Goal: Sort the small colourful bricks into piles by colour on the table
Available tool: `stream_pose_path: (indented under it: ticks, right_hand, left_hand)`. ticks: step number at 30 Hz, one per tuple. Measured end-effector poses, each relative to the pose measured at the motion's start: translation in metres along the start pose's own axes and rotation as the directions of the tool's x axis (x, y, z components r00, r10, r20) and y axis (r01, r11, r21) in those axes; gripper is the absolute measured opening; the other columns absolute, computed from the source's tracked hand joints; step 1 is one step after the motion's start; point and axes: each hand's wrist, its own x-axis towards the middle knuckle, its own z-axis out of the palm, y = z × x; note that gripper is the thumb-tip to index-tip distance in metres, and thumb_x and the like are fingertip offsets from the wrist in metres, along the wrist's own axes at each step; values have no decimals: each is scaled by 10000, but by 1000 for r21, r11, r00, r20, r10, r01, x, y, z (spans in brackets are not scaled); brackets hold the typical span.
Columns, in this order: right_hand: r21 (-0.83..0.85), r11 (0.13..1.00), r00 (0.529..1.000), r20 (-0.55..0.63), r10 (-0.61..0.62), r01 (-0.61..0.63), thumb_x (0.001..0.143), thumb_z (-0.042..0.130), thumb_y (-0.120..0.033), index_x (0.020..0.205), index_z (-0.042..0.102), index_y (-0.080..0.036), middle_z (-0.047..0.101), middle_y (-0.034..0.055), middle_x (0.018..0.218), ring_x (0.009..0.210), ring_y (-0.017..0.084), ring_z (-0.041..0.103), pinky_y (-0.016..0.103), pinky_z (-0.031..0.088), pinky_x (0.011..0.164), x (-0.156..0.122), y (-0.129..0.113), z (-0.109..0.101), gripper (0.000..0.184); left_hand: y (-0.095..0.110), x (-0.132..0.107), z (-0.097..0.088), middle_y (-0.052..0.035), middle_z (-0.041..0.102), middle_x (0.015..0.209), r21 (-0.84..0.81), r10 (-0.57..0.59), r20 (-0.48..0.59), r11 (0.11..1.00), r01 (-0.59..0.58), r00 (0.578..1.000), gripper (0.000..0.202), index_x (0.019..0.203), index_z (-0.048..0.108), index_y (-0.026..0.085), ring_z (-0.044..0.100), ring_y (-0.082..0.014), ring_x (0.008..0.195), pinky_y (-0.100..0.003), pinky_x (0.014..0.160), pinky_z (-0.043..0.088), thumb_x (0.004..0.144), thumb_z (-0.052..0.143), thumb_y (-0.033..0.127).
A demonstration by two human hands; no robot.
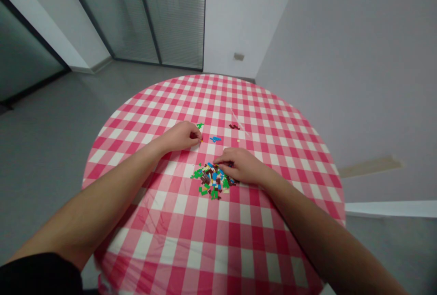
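Note:
A heap of small coloured bricks [211, 180], green, blue, brown and pale, lies in the middle of a round table with a red and white checked cloth [211, 236]. My right hand [239, 166] rests on the heap's right edge, fingers curled and pressed together over some pieces. My left hand [180, 136] lies farther back, fingers pinched at a tiny orange piece [201, 140]. Sorted apart beyond the hands are a few green pieces [200, 125], a few blue pieces [215, 139], some dark brown pieces [234, 126] and one pale piece [238, 140].
The table stands close to a grey wall [358, 81] on the right. Glass doors with blinds [164, 12] are at the back left, with grey floor [51, 117] around the table. A wall socket [238, 57] sits low on the far wall.

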Motion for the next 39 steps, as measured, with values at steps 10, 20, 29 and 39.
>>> stream_pose_path:
  ticks: [10, 20, 29, 39]
  right_hand:
    - [210, 967, 989, -2, 148, -144, 799, 636, -150, 863, 719, -163, 702, 36, 764, 653, 127, 609, 234, 452, 615, 0, 0, 1, 106]
    - [718, 678, 874, -221, 434, -156, 692, 750, -305, 732, 670, -171, 637, 7, 622, 521, 105, 528, 239, 405, 500, -1, 12, 1, 161]
    - [798, 599, 862, -254, 439, -71, 656, 815, -370, 739, 707, -174, 667, 17, 643, 539, 102, 547, 226, 402, 496, 1, 20, 7, 239]
    - [783, 618, 869, -255, 424, -72, 678, 821, -391, 756, 734, -185, 717, 32, 711, 613, 128, 617, 253, 482, 578, -1, 24, 4, 238]
  left_hand:
    - [14, -7, -12, -44, 731, 810, -62, 19, 14, 998, -18, 1000, 115, 804, 744, 171, 660, -159, 758, -266, 699, 483, 784, 632, 189]
    - [58, -11, 12, -43, 704, 810, -122, 300, -130, 941, -315, 945, 119, 845, 726, 182, 634, -145, 755, -273, 716, 478, 863, 624, 239]
    - [64, -11, 30, -29, 688, 751, -46, 336, -271, 932, -360, 902, 124, 848, 719, 177, 598, -128, 693, -250, 655, 453, 895, 629, 248]
    - [59, -10, 35, -32, 712, 801, 16, 369, -297, 924, -382, 881, 122, 908, 721, 184, 622, -134, 747, -249, 687, 482, 917, 608, 230]
